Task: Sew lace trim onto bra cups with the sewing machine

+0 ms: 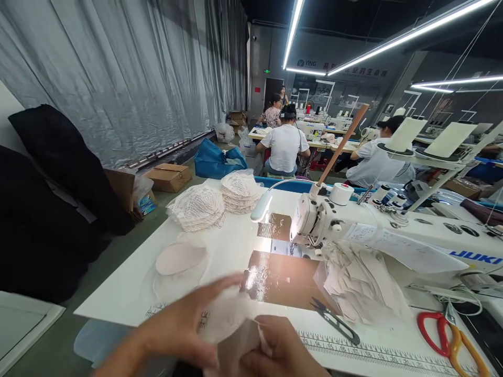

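At the table's front edge my right hand [277, 348] pinches a pale beige fabric cup piece [238, 348]. Blurred by motion, my left hand [184, 324] is just left of that piece, with its fingers stretched out and its thumb near the fabric. I cannot tell whether the thumb touches it. Behind my left hand a pale oval cup piece [181, 259] lies on sheer fabric. To the right, dark thread snips [336, 320] rest on the white table [129, 293]. Beyond my hands stands a sewing machine [314, 220], its needle area lit by a small lamp [261, 207].
Stacks of lace cups [202, 207] sit at the table's far left. Cut beige pieces [353, 283] are heaped right of the needle. Scissors [451, 335] with red and orange handles lie at the right edge. Thread cones [450, 139] rise behind the machine. Several people work farther back.
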The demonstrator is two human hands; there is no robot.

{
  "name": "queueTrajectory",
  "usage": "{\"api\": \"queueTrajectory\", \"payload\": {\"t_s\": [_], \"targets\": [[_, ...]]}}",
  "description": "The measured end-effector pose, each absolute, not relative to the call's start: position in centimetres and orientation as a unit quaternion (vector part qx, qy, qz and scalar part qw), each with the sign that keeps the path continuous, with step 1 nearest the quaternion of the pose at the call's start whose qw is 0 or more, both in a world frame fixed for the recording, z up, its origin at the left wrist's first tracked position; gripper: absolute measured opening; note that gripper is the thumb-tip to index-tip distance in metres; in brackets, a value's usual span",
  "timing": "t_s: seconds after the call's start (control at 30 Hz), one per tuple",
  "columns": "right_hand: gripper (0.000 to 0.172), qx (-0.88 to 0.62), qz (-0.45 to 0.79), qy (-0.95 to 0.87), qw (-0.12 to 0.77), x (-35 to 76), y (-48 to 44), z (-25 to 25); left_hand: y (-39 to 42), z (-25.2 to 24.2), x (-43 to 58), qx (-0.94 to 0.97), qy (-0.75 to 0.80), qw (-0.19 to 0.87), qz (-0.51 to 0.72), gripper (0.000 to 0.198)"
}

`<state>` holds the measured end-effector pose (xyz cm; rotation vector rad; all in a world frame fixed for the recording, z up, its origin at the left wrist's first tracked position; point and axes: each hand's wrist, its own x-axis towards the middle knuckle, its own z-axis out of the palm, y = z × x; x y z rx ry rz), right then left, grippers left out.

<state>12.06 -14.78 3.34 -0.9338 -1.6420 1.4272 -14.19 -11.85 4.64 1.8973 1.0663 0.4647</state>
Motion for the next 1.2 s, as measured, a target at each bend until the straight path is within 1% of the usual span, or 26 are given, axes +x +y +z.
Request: {"api": "queueTrajectory", "payload": {"t_s": [0.03, 0.07, 0.1, 0.13, 0.17, 0.2, 0.27, 0.3, 0.33, 0.37, 0.43, 0.5, 0.53, 0.6, 0.63, 0.7, 0.77, 0.8, 0.83, 0.9, 0.97, 1.0, 1.07, 1.1, 1.13, 1.2], "targets": [[0.019, -0.364, 0.542, -0.666, 0.362, 11.3, -14.6, 3.4, -12.2, 4.9, -12.5, 0.736, 0.367, 0.542, 0.176, 0.094], [0.016, -0.363, 0.517, -0.689, 0.355, 11.0, -14.5, 3.6, -12.5, 5.1, -11.2, 0.701, 0.338, 0.607, 0.159, 0.079], [0.012, -0.364, 0.475, -0.716, 0.360, 11.2, -14.3, 3.9, -12.5, 5.2, -10.3, 0.678, 0.332, 0.637, 0.154, 0.060], [0.010, -0.363, 0.425, -0.737, 0.380, 11.7, -14.1, 4.3, -12.4, 5.2, -9.8, 0.667, 0.353, 0.635, 0.163, 0.043], [0.009, -0.358, 0.368, -0.753, 0.412, 12.5, -13.9, 4.6, -12.2, 5.1, -9.8, 0.669, 0.394, 0.603, 0.185, 0.031], [0.011, -0.353, 0.312, -0.757, 0.453, 13.4, -13.7, 4.9, -11.9, 5.1, -10.1, 0.676, 0.444, 0.547, 0.214, 0.025], [0.015, -0.356, 0.220, -0.739, 0.528, 15.0, -13.4, 5.2, -11.2, 5.0, -11.0, 0.676, 0.538, 0.421, 0.274, 0.021], [0.016, -0.369, 0.188, -0.720, 0.557, 15.5, -13.3, 5.2, -10.9, 5.0, -11.3, 0.666, 0.566, 0.384, 0.297, 0.021], [0.015, -0.391, 0.170, -0.698, 0.575, 15.8, -13.1, 5.2, -10.8, 5.0, -11.3, 0.648, 0.580, 0.378, 0.317, 0.022], [0.013, -0.417, 0.176, -0.681, 0.576, 15.8, -13.0, 5.0, -10.8, 4.9, -11.0, 0.626, 0.575, 0.406, 0.334, 0.025], [0.002, -0.460, 0.265, -0.654, 0.540, 15.0, -12.6, 4.5, -11.3, 4.8, -9.7, 0.589, 0.489, 0.540, 0.350, 0.036], [0.014, -0.463, 0.426, -0.621, 0.468, 13.7, -12.4, 3.8, -12.2, 4.8, -8.1, 0.561, 0.337, 0.681, 0.328, 0.051], [0.020, -0.451, 0.507, -0.598, 0.427, 13.1, -12.3, 3.5, -12.6, 4.8, -7.4, 0.557, 0.269, 0.722, 0.312, 0.059], [0.026, -0.419, 0.628, -0.535, 0.379, 12.1, -12.4, 2.8, -13.2, 4.9, -6.6, 0.563, 0.189, 0.749, 0.294, 0.074], [0.026, -0.406, 0.671, -0.502, 0.365, 11.9, -12.4, 2.6, -13.3, 4.9, -6.5, 0.574, 0.188, 0.738, 0.300, 0.076], [0.025, -0.387, 0.724, -0.444, 0.359, 11.8, -12.6, 2.3, -13.1, 4.8, -7.0, 0.602, 0.252, 0.675, 0.343, 0.074], [0.026, -0.365, 0.751, -0.415, 0.360, 12.0, -12.6, 2.5, -12.5, 4.5, -7.6, 0.617, 0.345, 0.595, 0.382, 0.074], [0.026, -0.354, 0.759, -0.410, 0.361, 12.1, -12.5, 2.6, -12.1, 4.4, -7.8, 0.613, 0.373, 0.582, 0.382, 0.075], [0.026, -0.343, 0.763, -0.408, 0.364, 12.3, -12.4, 2.8, -11.8, 4.2, -8.0, 0.603, 0.379, 0.598, 0.367, 0.074], [0.027, -0.328, 0.760, -0.410, 0.382, 12.5, -12.1, 3.1, -11.4, 4.0, -8.1, 0.564, 0.333, 0.687, 0.315, 0.067], [0.029, -0.335, 0.736, -0.405, 0.427, 12.6, -11.7, 3.3, -11.3, 3.9, -8.1, 0.515, 0.289, 0.754, 0.287, 0.054], [0.031, -0.346, 0.722, -0.395, 0.451, 12.6, -11.5, 3.3, -11.3, 3.8, -8.1, 0.497, 0.289, 0.764, 0.293, 0.046], [0.040, -0.375, 0.699, -0.362, 0.490, 12.7, -11.2, 3.3, -11.3, 3.7, -8.1, 0.477, 0.314, 0.757, 0.317, 0.032], [0.047, -0.390, 0.689, -0.345, 0.504, 12.7, -11.1, 3.3, -11.3, 3.6, -8.1, 0.474, 0.328, 0.748, 0.328, 0.028], [0.056, -0.402, 0.678, -0.333, 0.517, 12.7, -11.0, 3.3, -11.2, 3.5, -7.9, 0.473, 0.340, 0.739, 0.338, 0.026], [0.073, -0.418, 0.654, -0.329, 0.537, 12.7, -10.8, 3.3, -11.2, 3.2, -7.4, 0.462, 0.360, 0.726, 0.360, 0.030]]}}
